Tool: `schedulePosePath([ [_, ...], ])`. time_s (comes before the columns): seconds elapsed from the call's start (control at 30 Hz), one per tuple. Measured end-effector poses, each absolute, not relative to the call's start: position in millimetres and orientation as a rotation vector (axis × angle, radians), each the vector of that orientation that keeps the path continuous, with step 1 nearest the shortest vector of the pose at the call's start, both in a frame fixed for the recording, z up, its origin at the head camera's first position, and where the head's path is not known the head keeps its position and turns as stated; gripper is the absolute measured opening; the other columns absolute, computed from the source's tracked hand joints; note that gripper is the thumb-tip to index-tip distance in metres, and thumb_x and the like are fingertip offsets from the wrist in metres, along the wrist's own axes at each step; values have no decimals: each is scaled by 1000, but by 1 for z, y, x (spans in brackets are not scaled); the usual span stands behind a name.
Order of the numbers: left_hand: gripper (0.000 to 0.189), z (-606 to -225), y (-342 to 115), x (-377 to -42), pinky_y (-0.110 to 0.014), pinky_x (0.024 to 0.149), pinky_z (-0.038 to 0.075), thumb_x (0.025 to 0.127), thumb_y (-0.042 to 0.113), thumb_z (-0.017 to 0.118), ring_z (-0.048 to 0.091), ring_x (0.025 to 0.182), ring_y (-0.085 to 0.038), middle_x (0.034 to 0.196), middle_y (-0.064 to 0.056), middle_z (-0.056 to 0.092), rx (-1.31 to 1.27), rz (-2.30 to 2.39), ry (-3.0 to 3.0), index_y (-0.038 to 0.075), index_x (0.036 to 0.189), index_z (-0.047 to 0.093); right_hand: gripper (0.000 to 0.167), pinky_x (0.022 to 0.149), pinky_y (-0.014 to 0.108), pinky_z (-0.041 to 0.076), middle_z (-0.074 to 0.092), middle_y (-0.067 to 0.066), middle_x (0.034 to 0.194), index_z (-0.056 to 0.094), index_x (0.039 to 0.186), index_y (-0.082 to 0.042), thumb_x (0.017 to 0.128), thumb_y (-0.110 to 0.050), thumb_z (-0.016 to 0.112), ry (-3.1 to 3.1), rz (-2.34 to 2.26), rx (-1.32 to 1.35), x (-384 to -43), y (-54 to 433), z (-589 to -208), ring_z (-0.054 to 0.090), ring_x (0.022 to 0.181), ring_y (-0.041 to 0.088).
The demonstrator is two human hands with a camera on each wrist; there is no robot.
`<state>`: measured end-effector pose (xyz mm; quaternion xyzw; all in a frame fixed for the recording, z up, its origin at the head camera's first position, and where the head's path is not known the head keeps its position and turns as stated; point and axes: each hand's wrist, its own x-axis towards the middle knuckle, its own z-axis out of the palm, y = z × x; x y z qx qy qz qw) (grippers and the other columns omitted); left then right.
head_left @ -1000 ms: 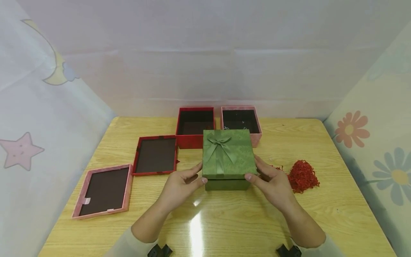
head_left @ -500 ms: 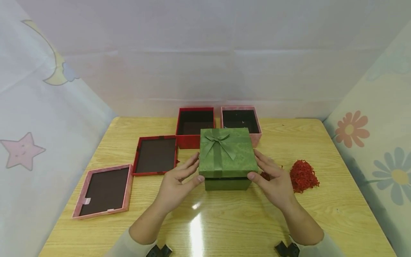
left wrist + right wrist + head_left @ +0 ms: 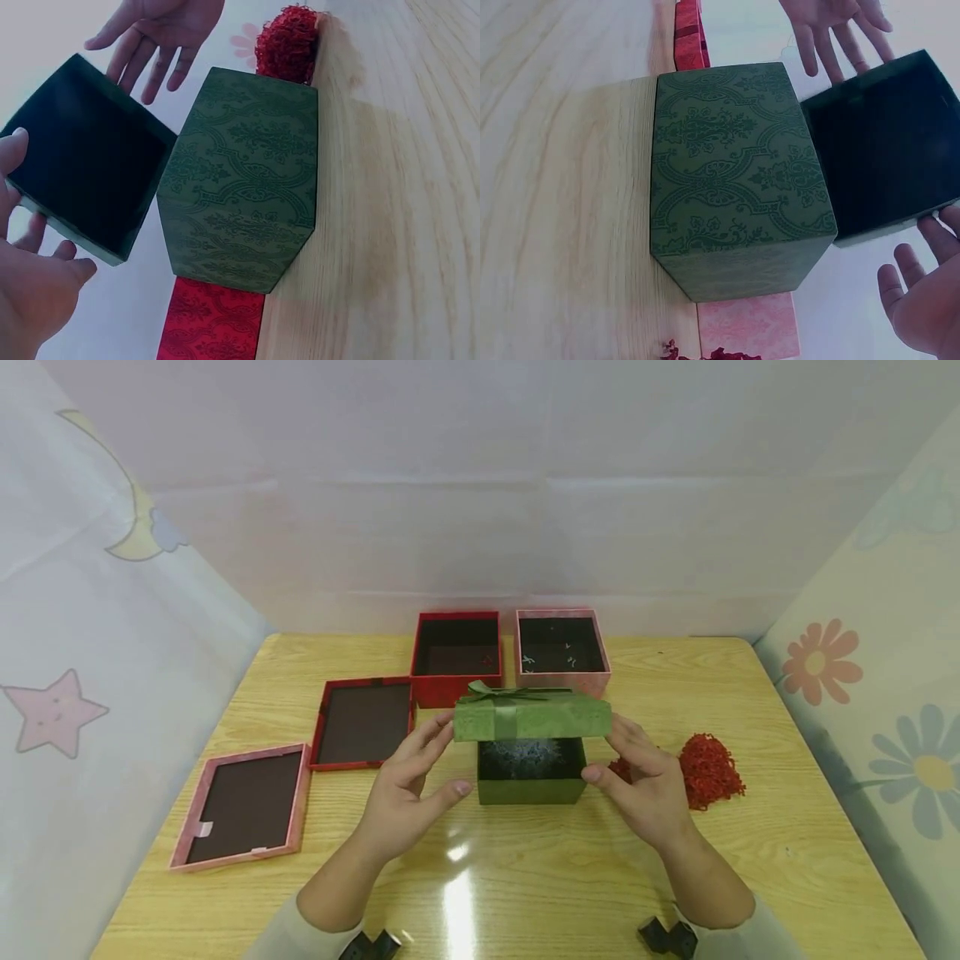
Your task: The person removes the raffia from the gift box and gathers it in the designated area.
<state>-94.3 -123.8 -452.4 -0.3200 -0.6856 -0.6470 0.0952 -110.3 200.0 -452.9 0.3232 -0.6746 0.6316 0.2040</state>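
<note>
A green patterned box lid (image 3: 534, 718) with a ribbon bow is raised and tilted above the green box base (image 3: 531, 791). In both wrist views its dark inside faces the camera. My left hand (image 3: 408, 781) touches the lid's left side with extended fingers, its thumb away from it. From the opposite side, the fingers of my right hand (image 3: 643, 777) support the lid, their tips spread in the left wrist view. The lid rests between the two hands' fingertips. Inside the base, pale blue-grey shredded filler (image 3: 521, 758) shows.
Behind stand a red box base (image 3: 456, 687) and a pink box base (image 3: 562, 680), with a few filler scraps inside. A red lid (image 3: 362, 727) and a pink lid (image 3: 243, 806) lie upturned on the left. Red shredded filler (image 3: 710, 772) is heaped right of my right hand.
The green lid has come up off its base and tipped, its front edge rising and exposing the filler. My thumbs have moved away from the lid's front.
</note>
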Motion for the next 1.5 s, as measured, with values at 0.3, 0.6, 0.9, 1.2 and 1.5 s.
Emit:
schedulePosePath([
  [0.3, 79, -454, -124, -97, -39, 126, 25, 100, 10, 71, 27, 146, -31, 152, -21, 28, -1039, -1869, -1973, -3, 161, 24, 65, 115, 33, 44, 62, 21, 142, 52, 144, 10, 94, -22, 79, -1849, 1810, 934, -108, 194, -456, 51, 137, 29],
  [0.6, 101, -452, -135, -93, -34, 117, 40, 84, -11, 81, 32, 141, -29, 154, -16, 27, -915, -1921, -2124, 4, 165, 22, 74, 82, 15, 52, 57, 22, 145, 50, 146, 10, 90, -25, 83, -1936, 1831, 914, -103, 188, -459, 52, 130, 27],
  [0.9, 114, -449, -147, -92, -28, 113, 42, 75, -13, 87, 36, 138, -29, 162, -10, 22, -852, -1977, -2205, 10, 166, 22, 96, 94, 16, 49, 54, 19, 151, 43, 157, -2, 74, -2, 92, -2132, 1876, 883, -100, 183, -460, 52, 128, 25],
  [1.2, 110, -451, -160, -86, -21, 112, 42, 79, -10, 86, 35, 143, -27, 165, -8, 21, -715, -1993, -2294, 20, 166, 25, 109, 124, 28, 26, 45, 4, 161, 41, 161, -16, 67, 0, 96, -2310, 1826, 803, -95, 172, -456, 38, 150, 26],
  [1.5, 106, -448, -174, -74, -24, 111, 45, 75, -13, 86, 43, 138, -28, 162, -13, 28, -653, -1960, -2288, 12, 163, 33, 98, 115, 43, 43, 50, -4, 157, 46, 159, -22, 74, -17, 96, -2423, 1690, 752, -92, 157, -457, 47, 143, 25],
])
